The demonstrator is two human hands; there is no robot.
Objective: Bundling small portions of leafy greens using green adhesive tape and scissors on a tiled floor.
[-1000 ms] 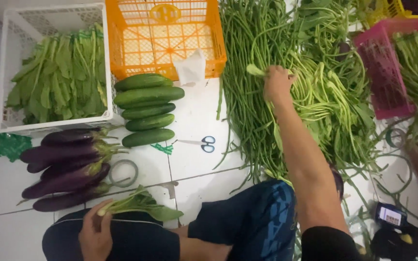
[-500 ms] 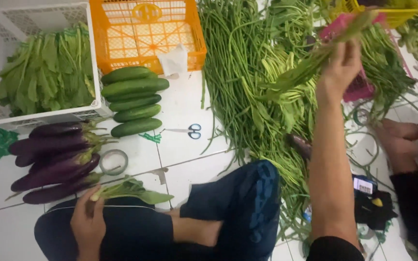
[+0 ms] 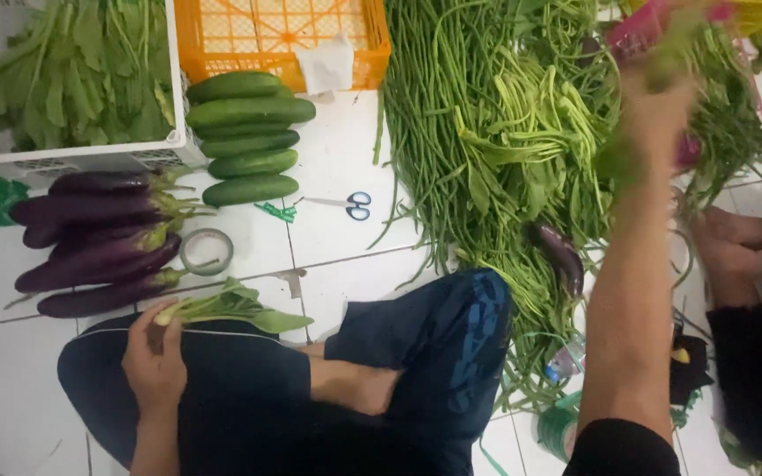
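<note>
On floor tiles: five cucumbers [image 3: 249, 137], about five eggplants [image 3: 99, 242], one tape roll [image 3: 205, 251], one scissors [image 3: 346, 204]. Left hand [image 3: 153, 357] on knee, curled round leafy stalk [image 3: 222, 308]. Right hand [image 3: 659, 115] raised, blurred, gripping green stems [image 3: 725, 115]; closure unclear.

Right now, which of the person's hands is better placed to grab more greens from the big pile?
The right hand, probably: it is raised over the green pile, stems in its grip. The left hand rests on the knee, holding a leafy bunch.

Veg shop floor: crates [image 3: 280, 35], piled produce [image 3: 487, 132].
</note>
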